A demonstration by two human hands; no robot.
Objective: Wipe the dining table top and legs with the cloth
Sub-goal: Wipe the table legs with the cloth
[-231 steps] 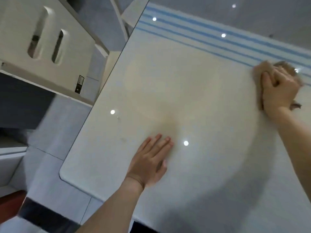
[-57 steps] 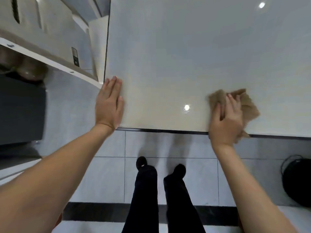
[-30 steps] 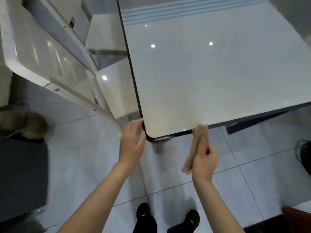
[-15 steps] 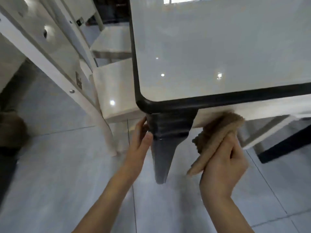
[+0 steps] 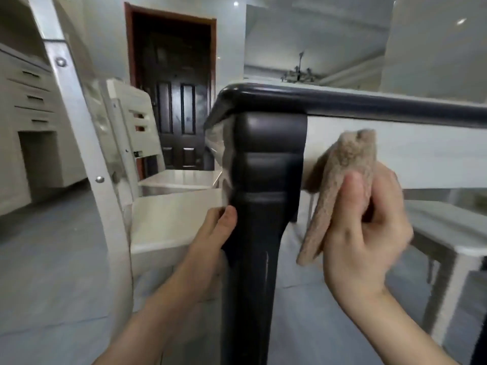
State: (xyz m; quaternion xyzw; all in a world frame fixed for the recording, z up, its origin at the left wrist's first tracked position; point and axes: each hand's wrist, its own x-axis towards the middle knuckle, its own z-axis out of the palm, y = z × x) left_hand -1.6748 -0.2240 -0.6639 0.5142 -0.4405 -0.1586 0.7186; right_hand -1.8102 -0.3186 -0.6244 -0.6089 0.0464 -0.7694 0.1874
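Note:
I look level at the corner of the dining table, whose dark rounded rim [image 5: 369, 104] runs off to the right. Below the corner stands a dark turned table leg [image 5: 258, 206]. My left hand [image 5: 210, 238] rests against the leg's left side, thumb on the dark wood, fingers hidden behind it. My right hand [image 5: 366, 233] is closed around a bunched beige cloth [image 5: 340, 180], held just right of the leg. The cloth's top lies against the white apron panel [image 5: 421, 154] under the rim. The glossy table top is seen nearly edge-on.
A white chair [image 5: 168, 222] stands tucked in close to the left of the leg, a second white chair [image 5: 137, 127] behind it. A white bench or chair [image 5: 448, 233] sits under the table at right. A dark door [image 5: 174, 101] and white drawers [image 5: 29, 98] lie beyond. Grey tiled floor.
My view has dropped from above the table top to level with its edge. My left hand has settled lower on the leg. My right hand has kept the cloth against the apron beside the leg.

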